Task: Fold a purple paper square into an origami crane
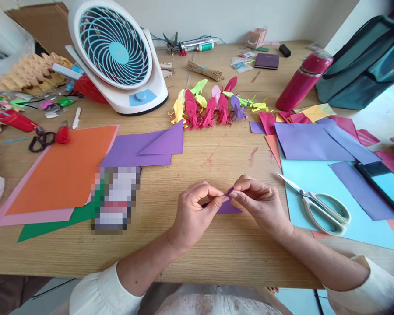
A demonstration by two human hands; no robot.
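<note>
Near the front middle of the table, my left hand (198,210) and my right hand (261,199) meet, thumbs and fingertips pinched together. Between them they grip a small piece of folded purple paper (230,207). Its upper tip shows between the fingertips and a flat pointed part hangs below. The fingers hide the rest of the folds. Beyond my hands stands a cluster of folded paper figures (210,109) in red, yellow, purple and green. A pair of white-handled scissors (325,212) lies to the right of my right hand, on light blue paper (295,218).
A white fan (118,52) stands at the back left. Orange paper (62,170), purple sheets (128,146) and a blurred phone (114,201) lie left. On the right are more purple sheets (311,142), a red flask (304,81) and a teal bag (361,65).
</note>
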